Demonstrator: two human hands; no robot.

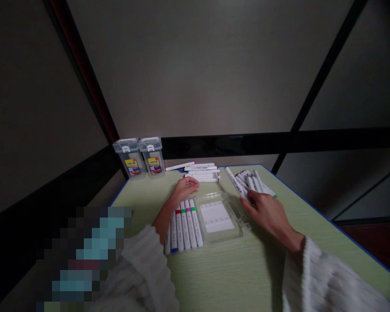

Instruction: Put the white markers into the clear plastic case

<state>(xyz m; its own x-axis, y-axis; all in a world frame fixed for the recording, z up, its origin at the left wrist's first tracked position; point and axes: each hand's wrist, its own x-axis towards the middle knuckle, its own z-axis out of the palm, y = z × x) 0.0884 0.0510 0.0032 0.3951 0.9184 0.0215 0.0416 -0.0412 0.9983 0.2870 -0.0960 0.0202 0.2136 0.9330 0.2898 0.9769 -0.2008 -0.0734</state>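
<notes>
My right hand (269,213) is at the right-hand pile of white markers (254,182), its thumb and fingers closed around the near end of one white marker (234,181) that slants up to the left; some fingertips are hidden. My left hand (186,186), fingers loosely bent with nothing visible in them, hovers between the back markers (201,172) and a row of markers (186,229) with coloured bands. That row lies side by side in one half of a clear plastic case. The other half, the open lid (237,232), has a white label inside and lies between my hands.
Two clear lidded boxes (133,161) (152,158) with yellow-and-blue labels stand at the table's back left corner. The pale green table (221,277) has a blue edge and meets a panelled wall (208,78). A blurred-out patch covers the left foreground.
</notes>
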